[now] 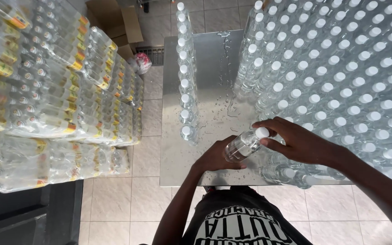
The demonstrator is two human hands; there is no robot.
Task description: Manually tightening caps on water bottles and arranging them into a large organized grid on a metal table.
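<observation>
A clear plastic bottle (pixel 243 144) with a white cap lies tilted between my hands above the wet metal table (pixel 214 77). My left hand (pixel 216 158) grips its lower body from underneath. My right hand (pixel 298 141) closes its fingers around the white cap end. A dense block of several upright white-capped bottles (pixel 341 77) fills the table's right side, just beyond my right hand. A single row of capped bottles (pixel 186 77) runs along the table's left edge.
Shrink-wrapped packs of labelled bottles (pixel 55 90) are stacked high on the left. Cardboard boxes (pixel 119 22) and a red-and-white bag (pixel 142 62) sit on the tiled floor (pixel 128 199) behind them. Water drops cover the table's bare middle strip.
</observation>
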